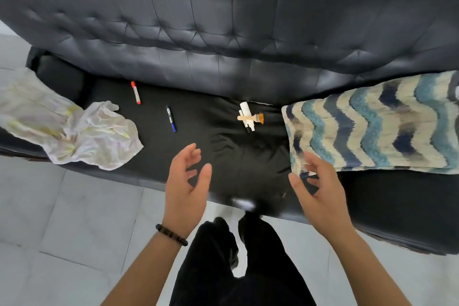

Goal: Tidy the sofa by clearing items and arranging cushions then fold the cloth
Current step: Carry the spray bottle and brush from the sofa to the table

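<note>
– Black leather on the sofa looks slick. Both are empty: the left grip and the right grip hover with fingers spread, holding nothing. What could go wrong?
– A red marker and a blue marker lie ahead of the left grip. A careless sweep could roll them off the front edge below the grips.
– And the cloth?
– Crumpled, well out past the left grip, overhanging the seat edge, so it might slide off. The cushion lies just beyond the right grip, with bare seat between the grips.
</note>
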Demonstrator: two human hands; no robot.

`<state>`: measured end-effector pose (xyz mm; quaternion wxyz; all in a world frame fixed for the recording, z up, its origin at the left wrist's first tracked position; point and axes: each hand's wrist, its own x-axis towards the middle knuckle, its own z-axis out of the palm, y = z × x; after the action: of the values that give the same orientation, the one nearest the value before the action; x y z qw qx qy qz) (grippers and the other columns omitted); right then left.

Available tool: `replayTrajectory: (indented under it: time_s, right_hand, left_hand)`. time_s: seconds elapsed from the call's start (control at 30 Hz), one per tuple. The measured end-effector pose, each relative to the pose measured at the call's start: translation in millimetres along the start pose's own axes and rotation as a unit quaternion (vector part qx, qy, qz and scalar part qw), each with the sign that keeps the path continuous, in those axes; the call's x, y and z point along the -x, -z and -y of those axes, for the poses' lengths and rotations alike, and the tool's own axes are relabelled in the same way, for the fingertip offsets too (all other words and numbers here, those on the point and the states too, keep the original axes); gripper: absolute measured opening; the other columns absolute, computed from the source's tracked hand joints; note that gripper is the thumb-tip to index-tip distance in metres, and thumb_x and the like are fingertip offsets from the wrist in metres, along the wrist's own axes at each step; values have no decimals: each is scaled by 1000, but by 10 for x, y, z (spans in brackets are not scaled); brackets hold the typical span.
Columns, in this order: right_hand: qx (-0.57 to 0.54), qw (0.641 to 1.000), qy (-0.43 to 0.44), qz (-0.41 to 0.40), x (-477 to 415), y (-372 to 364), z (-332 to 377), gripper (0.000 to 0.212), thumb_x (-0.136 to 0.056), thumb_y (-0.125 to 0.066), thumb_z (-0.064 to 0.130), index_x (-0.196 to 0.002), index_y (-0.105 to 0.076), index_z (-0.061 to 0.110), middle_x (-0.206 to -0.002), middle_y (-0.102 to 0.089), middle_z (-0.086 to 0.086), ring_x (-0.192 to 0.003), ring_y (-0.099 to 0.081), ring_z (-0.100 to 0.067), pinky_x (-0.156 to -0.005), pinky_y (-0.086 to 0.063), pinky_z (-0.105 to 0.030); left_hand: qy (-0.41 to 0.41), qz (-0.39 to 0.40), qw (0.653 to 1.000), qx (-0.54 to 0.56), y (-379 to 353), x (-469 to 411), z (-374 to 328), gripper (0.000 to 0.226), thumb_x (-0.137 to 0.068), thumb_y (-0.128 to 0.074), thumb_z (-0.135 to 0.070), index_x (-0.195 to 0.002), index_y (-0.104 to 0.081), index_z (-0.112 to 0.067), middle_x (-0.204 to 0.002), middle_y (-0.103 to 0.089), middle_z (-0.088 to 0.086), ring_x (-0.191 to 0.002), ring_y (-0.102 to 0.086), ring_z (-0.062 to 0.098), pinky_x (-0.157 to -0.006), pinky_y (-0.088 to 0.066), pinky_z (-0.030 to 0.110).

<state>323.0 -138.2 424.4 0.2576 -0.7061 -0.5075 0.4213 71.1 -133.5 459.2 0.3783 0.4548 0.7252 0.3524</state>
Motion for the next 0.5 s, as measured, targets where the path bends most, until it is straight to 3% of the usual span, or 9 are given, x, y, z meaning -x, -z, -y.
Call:
replayTrajectory:
  time_s: [0.13,0.3,0.4,0.5]
  right_hand:
    - [26,999,-18,25,-625,-282,-210,53,-91,-64,36,-140,-44,31,-127,-47,14,-116,-50,1,-90,-44,-18]
    - [87,995,-20,52,-1534,-991,-851,53,-93,-60,40,-142,-41,30,-134,-46,10,-116,-50,-3,-95,-48,-29]
    - [119,990,-16,72,-2133,-1537,-1321,52,-96,-57,37,-144,-41,28,-137,-44,7,-103,-56,-10,-92,-51,-36]
    - [166,982,5,90,-2660,-2108,-1761,49,-99,-53,28,-146,-39,21,-145,-41,1,-119,-54,-19,-96,-49,-33]
  left_hand:
    - [6,41,999,-26,-367,-590,283,45,-92,-61,-17,-134,-46,-21,-126,-56,-9,-118,-52,-1,-97,-47,26]
    - [11,96,993,-60,-962,-1446,1162,46,-92,-62,-19,-134,-45,-24,-127,-54,-12,-119,-50,-3,-97,-46,20]
    - [-23,146,983,-106,-1350,-1998,1833,47,-92,-61,-18,-136,-45,-20,-127,-51,-8,-119,-50,-1,-86,-43,7]
    - [-56,178,970,-153,-1684,-2518,2465,47,-93,-60,-18,-137,-45,-17,-129,-49,-3,-115,-49,-1,-79,-43,6]
